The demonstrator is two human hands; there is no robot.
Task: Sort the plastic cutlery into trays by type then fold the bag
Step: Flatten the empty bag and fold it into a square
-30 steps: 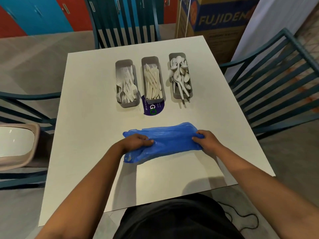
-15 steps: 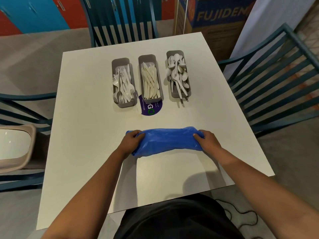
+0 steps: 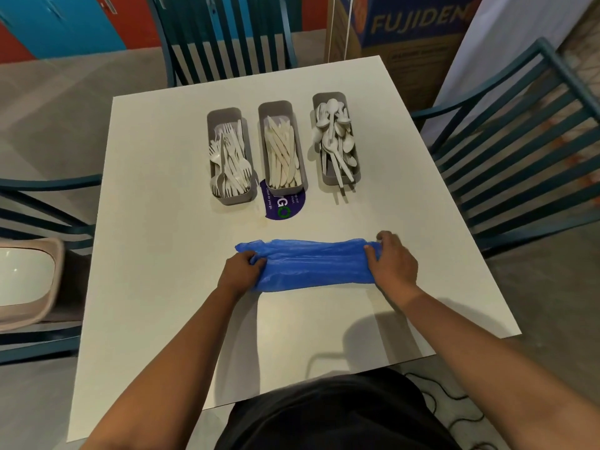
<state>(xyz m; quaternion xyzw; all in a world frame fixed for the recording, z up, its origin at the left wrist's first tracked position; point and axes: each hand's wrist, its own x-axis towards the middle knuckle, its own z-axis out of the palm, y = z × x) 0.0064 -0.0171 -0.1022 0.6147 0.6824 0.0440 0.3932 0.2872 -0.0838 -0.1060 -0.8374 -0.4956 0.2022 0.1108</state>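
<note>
A blue plastic bag (image 3: 311, 264) lies on the white table (image 3: 156, 254) as a long, narrow folded strip. My left hand (image 3: 240, 271) grips its left end and my right hand (image 3: 391, 263) grips its right end. Beyond the bag stand three grey trays side by side: the left tray (image 3: 241, 199) holds white forks, the middle tray (image 3: 276, 107) holds white knives, and the right tray (image 3: 328, 96) holds white spoons, with a few spoon handles sticking out over its near rim.
A purple round sticker (image 3: 282, 206) lies on the table under the middle tray's near end. Teal slatted chairs (image 3: 519, 151) stand at the far, left and right sides. A cardboard box (image 3: 406, 37) sits behind the table, a beige seat (image 3: 26, 280) at left.
The bag went from a loose, wider bundle to a tighter, narrower strip, its near edge turned over away from me. Both hands moved slightly forward with it.
</note>
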